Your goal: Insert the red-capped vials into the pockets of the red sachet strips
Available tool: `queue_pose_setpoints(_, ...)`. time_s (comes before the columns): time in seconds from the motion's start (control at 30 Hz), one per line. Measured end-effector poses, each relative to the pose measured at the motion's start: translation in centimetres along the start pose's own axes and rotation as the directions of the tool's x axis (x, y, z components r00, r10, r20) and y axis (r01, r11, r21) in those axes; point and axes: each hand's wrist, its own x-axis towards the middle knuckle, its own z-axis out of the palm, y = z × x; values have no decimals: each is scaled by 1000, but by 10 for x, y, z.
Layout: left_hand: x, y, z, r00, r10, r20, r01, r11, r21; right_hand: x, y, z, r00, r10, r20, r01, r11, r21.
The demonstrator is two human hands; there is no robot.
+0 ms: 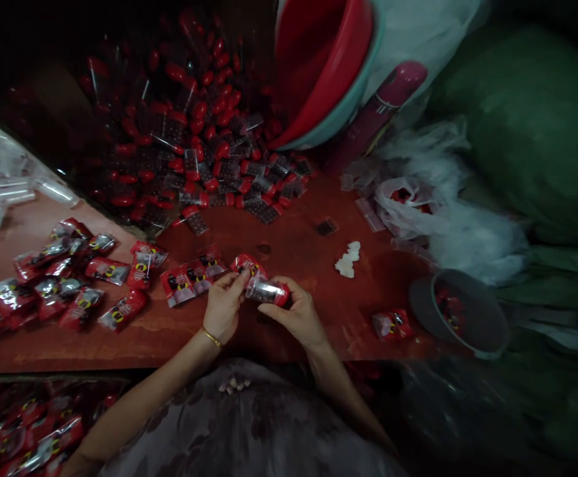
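My right hand (299, 315) is closed around the red-capped end of a small clear plastic container (264, 290), which lies sideways between my two hands. My left hand (225, 306), with a gold bangle at the wrist, pinches a red printed wrapper (248, 264) at the container's other end. Whether the wrapper covers any of the container is hidden by the fingers. Just left of my left hand, a strip of red printed wrappers (192, 278) lies flat on the reddish table (289, 245).
Wrapped red packets (60, 275) lie heaped at left. Many red-capped containers (204, 139) spill from the dark back. A red basin (313, 73) leans there beside a magenta flask (381, 109). At right are a grey bucket (421, 308), a lone packet (392, 324) and plastic bags (472, 232).
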Motion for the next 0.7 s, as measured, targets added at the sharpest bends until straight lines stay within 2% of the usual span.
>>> queue_pose_setpoints(0.1, 1, 3, -1, 997, 59, -45, -59, 998, 13, 1, -1, 5, 1000, -10, 0, 10, 1000, 16)
queue_pose_setpoints(0.27, 12, 17, -5, 988, 115, -101, -128, 983, -135, 6, 1, 0, 998, -63, 5, 61, 954, -293)
queue_pose_setpoints(0.37, 17, 10, 0, 987, 137, -85, -140, 989, -42, 8, 0, 0, 996, -52, 74, 74, 940, -332)
queue_pose_setpoints(0.43, 19, 1, 5, 985, 145, -89, -144, 989, 22, 8, -2, 5, 997, -22, 75, 40, 969, -245)
queue_pose_setpoints(0.5, 21, -7, 9, 981, 169, -98, -167, 986, 28, 7, -1, 13, 999, 20, 33, -17, 997, -73)
queue_pose_setpoints(0.6, 20, -14, 11, 977, 187, -103, -188, 982, -7, 3, 5, 28, 993, 74, -96, -56, 981, 184)
queue_pose_setpoints(0.7, 19, -15, 12, 975, 192, -110, -196, 980, -34, 0, 12, 41, 981, 83, -177, -30, 959, 283)
